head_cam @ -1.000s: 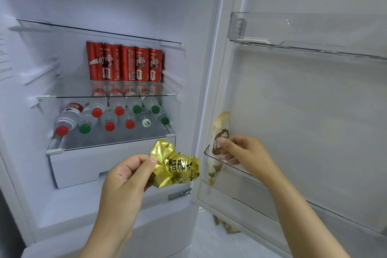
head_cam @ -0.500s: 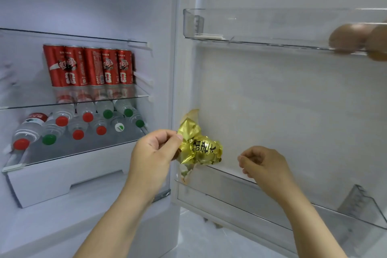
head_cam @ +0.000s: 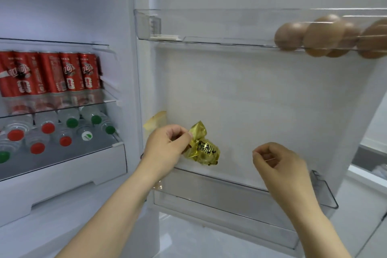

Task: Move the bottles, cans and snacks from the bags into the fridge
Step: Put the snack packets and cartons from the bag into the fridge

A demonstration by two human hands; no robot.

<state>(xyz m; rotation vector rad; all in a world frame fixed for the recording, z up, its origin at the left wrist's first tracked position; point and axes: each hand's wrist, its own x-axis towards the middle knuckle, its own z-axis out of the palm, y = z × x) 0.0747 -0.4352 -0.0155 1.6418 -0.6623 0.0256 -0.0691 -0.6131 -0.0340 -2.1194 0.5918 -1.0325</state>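
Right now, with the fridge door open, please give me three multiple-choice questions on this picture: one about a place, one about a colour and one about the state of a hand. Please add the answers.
1. Where are the eggs?
A) in the upper door shelf
B) in a bowl
C) in a carton

2. What colour is the snack packet that the left hand pinches?
A) blue
B) gold
C) black

3. The right hand is:
A) gripping a knife
B) holding an egg
C) holding nothing

Answers:
1 A: they show through the clear shelf wall.
2 B: its foil is shiny gold.
3 C: its fingers curl loosely round nothing.
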